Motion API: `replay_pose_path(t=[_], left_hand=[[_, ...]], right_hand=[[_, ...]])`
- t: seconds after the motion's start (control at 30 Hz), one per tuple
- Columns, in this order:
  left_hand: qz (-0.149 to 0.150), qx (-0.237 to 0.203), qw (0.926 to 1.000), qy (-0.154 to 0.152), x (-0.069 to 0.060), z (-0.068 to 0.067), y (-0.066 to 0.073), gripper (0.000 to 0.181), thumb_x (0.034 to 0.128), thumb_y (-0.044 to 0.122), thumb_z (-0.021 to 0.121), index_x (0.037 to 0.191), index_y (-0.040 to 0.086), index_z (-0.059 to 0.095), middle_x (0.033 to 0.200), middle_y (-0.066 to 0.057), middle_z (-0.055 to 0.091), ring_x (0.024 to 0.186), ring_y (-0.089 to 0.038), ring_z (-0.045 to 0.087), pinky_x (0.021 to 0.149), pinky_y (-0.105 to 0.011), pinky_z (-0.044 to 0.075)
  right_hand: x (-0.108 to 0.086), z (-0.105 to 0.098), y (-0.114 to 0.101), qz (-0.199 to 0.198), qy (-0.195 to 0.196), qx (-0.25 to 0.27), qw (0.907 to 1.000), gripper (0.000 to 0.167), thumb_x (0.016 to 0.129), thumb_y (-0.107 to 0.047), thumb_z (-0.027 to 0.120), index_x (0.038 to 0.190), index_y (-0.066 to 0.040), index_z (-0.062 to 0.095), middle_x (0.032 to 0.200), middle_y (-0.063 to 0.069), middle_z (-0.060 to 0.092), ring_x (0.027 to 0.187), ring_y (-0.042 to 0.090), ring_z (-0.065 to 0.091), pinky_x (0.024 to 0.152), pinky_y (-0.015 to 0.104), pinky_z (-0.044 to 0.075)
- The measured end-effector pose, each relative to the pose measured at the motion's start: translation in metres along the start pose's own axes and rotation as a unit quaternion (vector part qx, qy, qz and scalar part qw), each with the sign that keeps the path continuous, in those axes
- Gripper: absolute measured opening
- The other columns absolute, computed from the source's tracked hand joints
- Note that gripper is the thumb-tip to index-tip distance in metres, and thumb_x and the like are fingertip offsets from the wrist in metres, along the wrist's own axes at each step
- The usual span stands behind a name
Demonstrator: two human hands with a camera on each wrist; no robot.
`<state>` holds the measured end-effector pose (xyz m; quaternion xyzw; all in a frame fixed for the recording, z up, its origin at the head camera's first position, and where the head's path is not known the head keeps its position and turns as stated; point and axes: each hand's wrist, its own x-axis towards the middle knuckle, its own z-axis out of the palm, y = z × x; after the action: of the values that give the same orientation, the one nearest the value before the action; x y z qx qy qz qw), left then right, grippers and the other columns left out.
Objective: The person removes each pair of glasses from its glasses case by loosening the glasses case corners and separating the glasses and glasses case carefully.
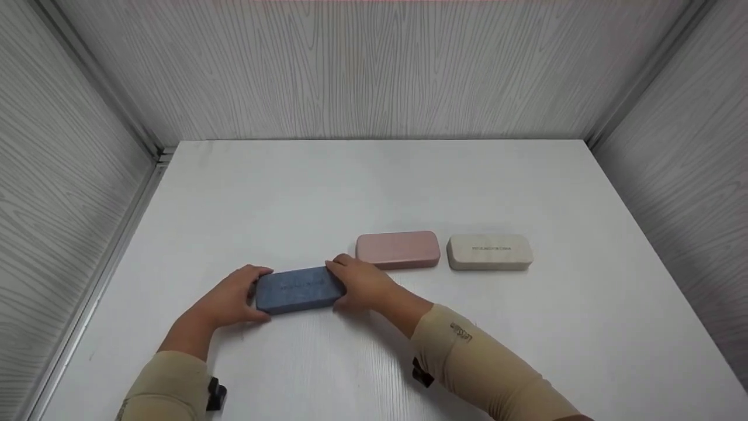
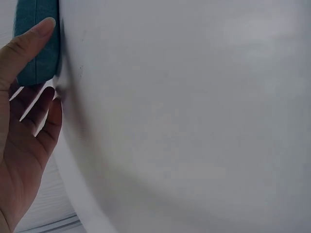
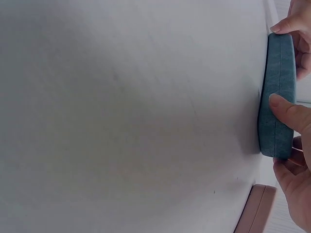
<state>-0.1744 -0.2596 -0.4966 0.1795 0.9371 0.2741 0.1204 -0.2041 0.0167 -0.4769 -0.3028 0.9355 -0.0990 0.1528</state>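
Observation:
A blue glasses case [image 1: 299,290] with dark lettering on its lid lies left of the middle of the white table, slightly slanted. My left hand [image 1: 229,299] holds its left end, thumb at the near side and fingers toward the far side. At the right end my right hand [image 1: 363,285] grips it the same way. In the right wrist view the thumb presses the seamed side of the blue case [image 3: 278,82]. The left wrist view shows the left thumb [image 2: 34,41] on that side too. Whether the case touches the table cannot be told.
Behind and to the right of the right hand lies a pink glasses case [image 1: 398,248], very near its fingers. A cream glasses case [image 1: 489,252] with small print lies just right of the pink one. Grey wood-grain panels [image 1: 374,70] wall the white table [image 1: 374,187] at the back and sides.

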Motion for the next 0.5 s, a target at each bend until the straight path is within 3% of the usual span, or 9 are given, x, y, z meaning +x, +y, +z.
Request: replay_pose_path(t=[0.5], left_hand=[[-0.010,0.004,0.9996,0.026,0.0041,0.0055,-0.0021,0.072,0.0646,0.028,0.081,0.123,0.005,0.047,0.116,-0.007,0.051,0.110,-0.023,0.047,0.097,-0.044,0.036]], right_hand=[[0.0001,-0.0069,0.0010,-0.018,-0.003,0.005,0.9998,0.080,0.074,-0.043,0.072,0.140,-0.014,0.038,0.131,0.001,0.047,0.115,0.015,0.048,0.099,0.029,0.038]])
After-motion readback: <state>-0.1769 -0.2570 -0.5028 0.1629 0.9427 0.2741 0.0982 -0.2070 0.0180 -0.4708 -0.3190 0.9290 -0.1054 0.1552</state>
